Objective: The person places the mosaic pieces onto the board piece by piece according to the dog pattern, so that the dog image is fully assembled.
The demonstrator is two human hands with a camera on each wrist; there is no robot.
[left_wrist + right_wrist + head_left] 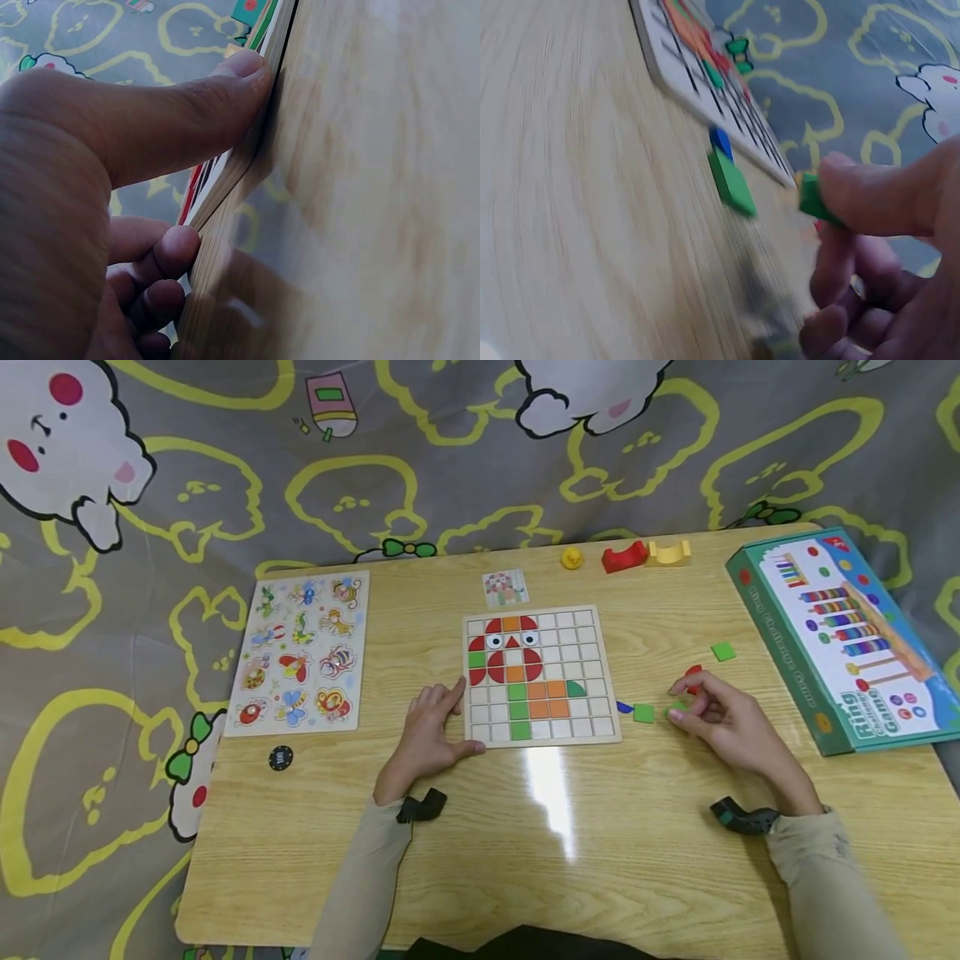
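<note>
A wooden grid board [543,731] lies in front of me, with red, orange and green tiles forming an owl-like picture. My left hand [429,735] rests at its near left corner, thumb on the near edge and index finger at the left side. In the left wrist view the thumb [217,105] lies straight along the board's edge [244,154]. My right hand [723,718] pinches a green tile [811,196] between thumb and fingertips, right of the board. Beside it on the table are another green tile [643,713] and a blue piece [624,707].
A red piece [694,670] and a green square [723,652] lie beyond my right hand. A boxed ring game [847,643] is at the right, an insect puzzle [300,652] at the left. A picture card [506,587] lies behind the board; a black chip [281,758] lies near left.
</note>
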